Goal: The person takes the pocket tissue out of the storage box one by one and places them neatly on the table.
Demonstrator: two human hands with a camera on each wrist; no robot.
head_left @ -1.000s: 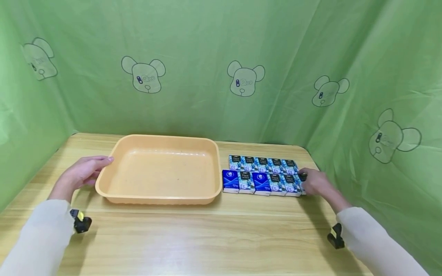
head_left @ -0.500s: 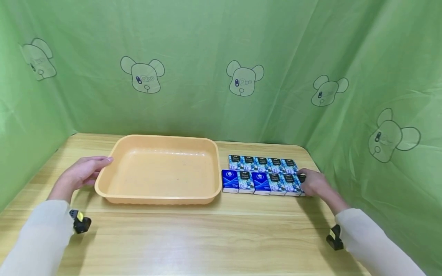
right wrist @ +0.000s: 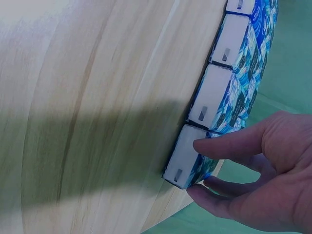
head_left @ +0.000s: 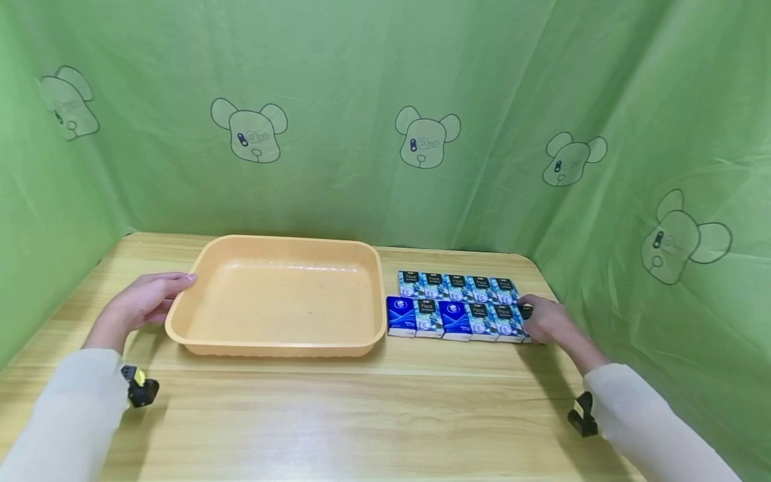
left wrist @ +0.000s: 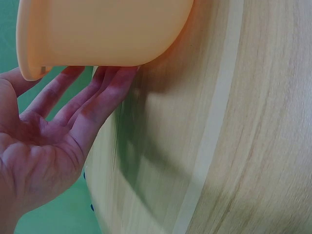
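On the left, a shallow orange plastic tray [head_left: 276,349] rests on the wooden table. My left hand [head_left: 147,298] holds its left side, thumb over the rim and fingers against the outer wall, as the left wrist view shows of the hand [left wrist: 48,141]. To the right of the tray lie two rows of blue pocket tissue packs, most floral [head_left: 458,288], two plain dark blue [head_left: 456,318]. My right hand [head_left: 545,318] pinches the end tissue pack [right wrist: 181,155] of the front row between thumb and fingers. That pack is mostly covered in the head view.
Green curtains [head_left: 337,187] printed with bear heads surround the table on the back and sides. The wooden tabletop [head_left: 373,415] extends in front of the tray and packs. A black wrist camera [head_left: 141,388] sits on the left wrist, another wrist camera [head_left: 583,415] on the right.
The end pack in my right hand has shifted slightly left, up against the front row. My left hand and the tray stay where they were.
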